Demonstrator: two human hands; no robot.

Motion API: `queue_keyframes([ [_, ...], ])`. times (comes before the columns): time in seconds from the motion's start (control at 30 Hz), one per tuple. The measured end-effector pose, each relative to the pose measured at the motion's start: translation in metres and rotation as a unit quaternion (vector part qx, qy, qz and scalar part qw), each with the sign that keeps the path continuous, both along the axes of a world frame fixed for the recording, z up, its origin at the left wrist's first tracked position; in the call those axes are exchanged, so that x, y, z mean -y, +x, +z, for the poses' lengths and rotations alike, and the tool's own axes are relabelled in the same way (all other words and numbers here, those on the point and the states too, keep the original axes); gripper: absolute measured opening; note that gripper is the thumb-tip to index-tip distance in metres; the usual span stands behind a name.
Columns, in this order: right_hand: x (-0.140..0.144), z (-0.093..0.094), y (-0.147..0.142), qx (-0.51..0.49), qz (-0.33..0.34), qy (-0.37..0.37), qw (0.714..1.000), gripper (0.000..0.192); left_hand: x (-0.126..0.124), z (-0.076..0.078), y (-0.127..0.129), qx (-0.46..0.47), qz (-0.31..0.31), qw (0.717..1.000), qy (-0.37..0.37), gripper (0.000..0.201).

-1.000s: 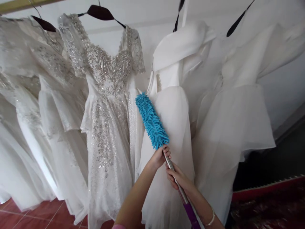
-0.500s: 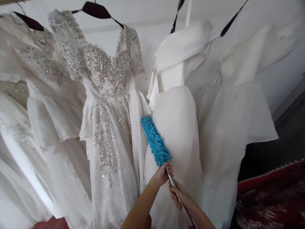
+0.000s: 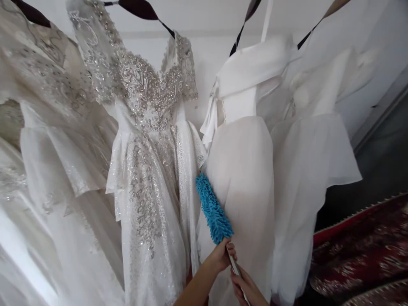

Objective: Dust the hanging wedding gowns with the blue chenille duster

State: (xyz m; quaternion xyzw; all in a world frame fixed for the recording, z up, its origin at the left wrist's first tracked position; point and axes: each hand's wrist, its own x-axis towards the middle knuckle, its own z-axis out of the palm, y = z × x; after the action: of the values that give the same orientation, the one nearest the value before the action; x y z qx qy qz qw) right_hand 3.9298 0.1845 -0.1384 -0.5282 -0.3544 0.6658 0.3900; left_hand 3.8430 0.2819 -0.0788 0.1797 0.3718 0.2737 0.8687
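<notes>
One blue duster rests against the skirt of the plain white gown, tilted up-left. Left hand is clenched on the metal handle just below the duster head; right hand grasps it lower down. Four gowns hang on dark hangers; the beaded gown hangs just left.

White wall, patterned red carpet

On my screen I see a beaded gown on a dark hanger, with a lace gown to its left. At the far right hangs a white organza dress. A red patterned carpet lies low at right.
</notes>
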Motion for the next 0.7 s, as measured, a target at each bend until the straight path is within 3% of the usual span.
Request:
queue_keyframes([
  [0.13,0.010,0.016,-0.019,0.016,-0.042,0.027,0.999,0.056,0.004,0.019,-0.016,0.013,-0.027,0.999,0.031,0.052],
  [0.37,0.003,0.086,-0.035,0.026,-0.047,0.106,0.993,0.047,-0.002,0.086,-0.036,0.078,-0.031,0.987,0.136,0.036],
  [0.47,-0.008,0.109,-0.038,0.021,-0.041,0.121,0.992,0.044,-0.010,0.108,-0.039,0.072,-0.038,0.983,0.164,0.040],
  [0.57,-0.019,0.122,-0.039,0.016,-0.025,0.127,0.992,0.043,-0.019,0.117,-0.041,0.060,-0.041,0.982,0.175,0.045],
  [0.7,-0.033,0.124,-0.039,0.010,0.000,0.127,0.992,0.041,-0.029,0.112,-0.043,0.055,-0.009,0.984,0.171,0.049],
])
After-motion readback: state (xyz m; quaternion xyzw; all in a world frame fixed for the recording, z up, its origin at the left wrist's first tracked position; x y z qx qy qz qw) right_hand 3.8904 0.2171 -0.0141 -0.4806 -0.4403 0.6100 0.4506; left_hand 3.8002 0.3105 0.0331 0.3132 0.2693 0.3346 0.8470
